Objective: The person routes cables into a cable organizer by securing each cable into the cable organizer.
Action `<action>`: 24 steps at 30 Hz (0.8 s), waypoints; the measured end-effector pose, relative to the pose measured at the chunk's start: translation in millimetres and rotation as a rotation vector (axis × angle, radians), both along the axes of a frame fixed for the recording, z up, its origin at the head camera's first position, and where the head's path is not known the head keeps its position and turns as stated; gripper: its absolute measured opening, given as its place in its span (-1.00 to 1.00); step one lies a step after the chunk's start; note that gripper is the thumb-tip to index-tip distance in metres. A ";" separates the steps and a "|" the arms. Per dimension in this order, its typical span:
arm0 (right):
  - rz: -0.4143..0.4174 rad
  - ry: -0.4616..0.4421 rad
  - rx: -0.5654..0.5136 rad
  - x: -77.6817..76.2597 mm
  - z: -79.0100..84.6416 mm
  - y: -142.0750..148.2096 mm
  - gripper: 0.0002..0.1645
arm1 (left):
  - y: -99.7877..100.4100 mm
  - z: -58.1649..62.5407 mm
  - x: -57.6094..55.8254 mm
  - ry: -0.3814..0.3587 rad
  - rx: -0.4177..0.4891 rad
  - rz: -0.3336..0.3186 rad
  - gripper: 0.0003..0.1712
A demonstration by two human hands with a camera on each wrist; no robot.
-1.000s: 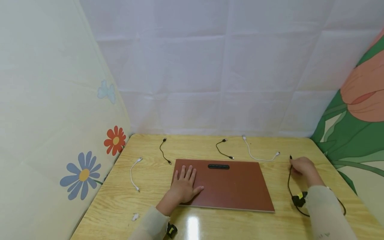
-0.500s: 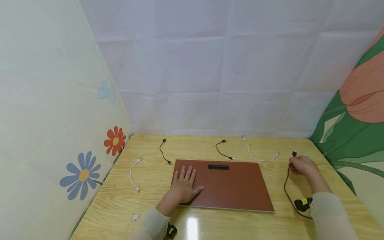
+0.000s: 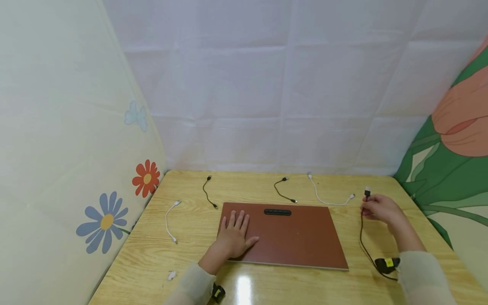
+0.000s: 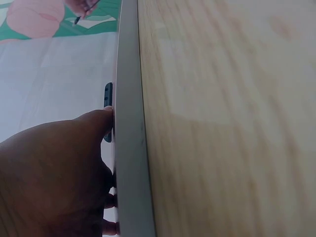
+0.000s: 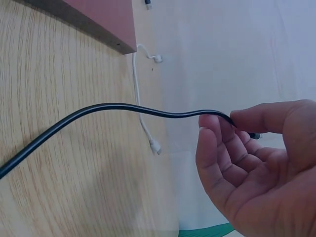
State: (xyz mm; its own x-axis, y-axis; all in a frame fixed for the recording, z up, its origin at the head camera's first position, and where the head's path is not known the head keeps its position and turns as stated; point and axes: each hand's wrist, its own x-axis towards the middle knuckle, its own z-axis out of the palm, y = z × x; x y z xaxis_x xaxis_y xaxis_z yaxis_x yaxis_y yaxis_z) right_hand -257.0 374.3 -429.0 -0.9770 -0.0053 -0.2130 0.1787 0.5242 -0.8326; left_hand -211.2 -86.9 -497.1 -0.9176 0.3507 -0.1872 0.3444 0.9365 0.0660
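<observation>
My right hand (image 3: 385,209) pinches a black USB cable (image 3: 361,237) just below its plug, to the right of the board. The USB-A plug (image 3: 367,192) points up and away. From the fingers the cord hangs down towards the wrist, and its other end is hidden by the sleeve. In the right wrist view the thumb and fingertips grip the cord (image 5: 113,106). My left hand (image 3: 231,239) lies flat with spread fingers on the left part of a reddish-brown board (image 3: 301,241). A black slotted strip (image 3: 277,212) sits near the board's far edge.
Behind the board lie two short black cables (image 3: 207,195) (image 3: 282,191) and a white cable (image 3: 324,201). Another white cable (image 3: 170,222) lies left of the board. A small white scrap (image 3: 172,275) is near the left sleeve. White cloth (image 3: 244,106) closes off the table's back.
My right hand has shifted slightly left and up with the black cable, and its plug now stands up clear of the fingers. The left hand and board have stayed in place.
</observation>
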 end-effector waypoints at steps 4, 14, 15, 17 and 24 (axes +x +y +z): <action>0.019 -0.004 -0.003 2.9 2.3 -3.4 -0.59 | -0.6 -0.8 0.2 -0.003 0.007 -0.002 -0.05; 0.046 0.030 -0.031 13.4 8.7 -13.9 -0.56 | -1.1 -0.6 0.0 0.002 0.010 -0.005 -0.05; 0.052 0.035 -0.026 14.5 9.5 -15.3 -0.56 | -1.1 -0.1 0.2 0.002 0.011 -0.005 -0.05; 0.057 0.041 -0.015 16.0 11.1 -18.1 -0.57 | -0.9 1.1 0.6 -0.002 0.012 -0.004 -0.05; 0.084 0.065 0.002 19.9 15.8 -28.3 -0.61 | -0.8 1.4 0.4 -0.014 0.015 0.000 -0.05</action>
State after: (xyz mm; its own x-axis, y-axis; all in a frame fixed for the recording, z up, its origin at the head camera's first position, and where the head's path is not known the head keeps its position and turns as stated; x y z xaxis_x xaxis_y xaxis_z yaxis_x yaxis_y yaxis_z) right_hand -237.1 346.0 -413.1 -0.9848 -0.0876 -0.1497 0.0798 0.5371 -0.8398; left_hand -210.8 -87.7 -495.7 -0.9149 0.3534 -0.1950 0.3432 0.9354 0.0852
